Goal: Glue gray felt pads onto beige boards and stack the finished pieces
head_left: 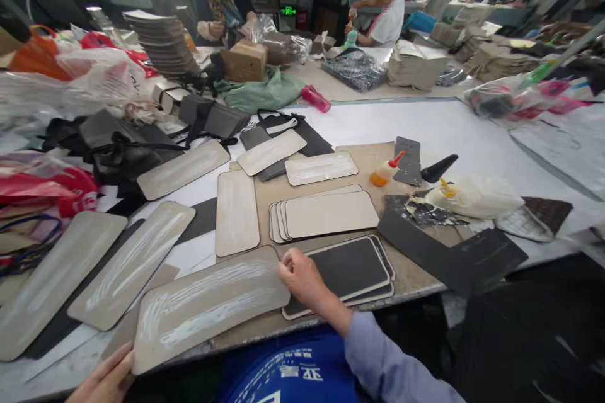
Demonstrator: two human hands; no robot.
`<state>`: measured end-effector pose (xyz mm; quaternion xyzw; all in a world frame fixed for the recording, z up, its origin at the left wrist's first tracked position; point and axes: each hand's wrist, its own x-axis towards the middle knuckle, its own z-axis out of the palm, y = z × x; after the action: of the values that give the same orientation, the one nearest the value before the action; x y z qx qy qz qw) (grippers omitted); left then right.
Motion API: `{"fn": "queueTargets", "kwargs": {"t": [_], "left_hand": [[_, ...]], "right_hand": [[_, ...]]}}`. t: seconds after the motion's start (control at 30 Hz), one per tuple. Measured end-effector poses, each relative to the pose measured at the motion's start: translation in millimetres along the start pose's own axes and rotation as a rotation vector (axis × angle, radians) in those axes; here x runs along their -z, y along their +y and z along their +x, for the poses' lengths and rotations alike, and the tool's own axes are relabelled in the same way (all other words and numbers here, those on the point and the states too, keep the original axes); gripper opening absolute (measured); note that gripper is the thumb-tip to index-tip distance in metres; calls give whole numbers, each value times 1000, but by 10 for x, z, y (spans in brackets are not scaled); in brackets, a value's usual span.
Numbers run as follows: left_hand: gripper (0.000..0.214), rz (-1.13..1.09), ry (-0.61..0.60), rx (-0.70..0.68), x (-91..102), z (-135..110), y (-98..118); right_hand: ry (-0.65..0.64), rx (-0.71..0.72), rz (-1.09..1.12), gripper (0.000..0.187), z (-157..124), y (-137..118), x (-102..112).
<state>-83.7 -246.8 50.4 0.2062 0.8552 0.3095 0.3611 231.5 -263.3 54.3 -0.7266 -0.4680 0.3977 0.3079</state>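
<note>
A long beige rounded board panel (212, 302), smeared with wet-looking white streaks, lies tilted at the table's front edge. My left hand (106, 374) grips its lower left corner, the thumb along the edge. At its upper right end, my right hand (302, 274) is closed with the fingertips pinching the edge. Under my right forearm lie black-faced panels with beige borders (350, 267), partly hidden. Just beyond is a fanned stack of plain beige panels (331, 214). An upright streaked panel (237, 214) stands beside that stack, and another streaked panel (135, 264) rests to the left.
A glue bottle with a red tip (386, 170) stands right of centre, near a black-handled brush-like tool (439, 169) and a whitish container (472, 198). Dark sheets (454, 258) overhang the front edge. Bags (51, 182) crowd the left. Co-workers sit across the table.
</note>
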Motion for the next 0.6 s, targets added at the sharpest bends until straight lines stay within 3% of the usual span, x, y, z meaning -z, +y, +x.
{"fn": "queueTargets", "kwargs": {"t": [0.1,0.17,0.3,0.43,0.6], "left_hand": [[23,-213,-260,59,-329,-461,44],[26,-222,-358,75,-636,-789,52],[27,-194,-520,65,-1202,-1261,-9],[29,-134,-552,15,-1561,-1400,-129],[31,-93,-521,-40,-1730,-1392,-274]], "right_hand": [[137,-18,19,10,-69,367,630],[220,-48,-24,12,-137,641,1018],[344,-145,-92,14,-288,1107,1557],[395,-189,-115,12,-324,1447,1751],[360,-208,-171,13,-261,1756,1725]]}}
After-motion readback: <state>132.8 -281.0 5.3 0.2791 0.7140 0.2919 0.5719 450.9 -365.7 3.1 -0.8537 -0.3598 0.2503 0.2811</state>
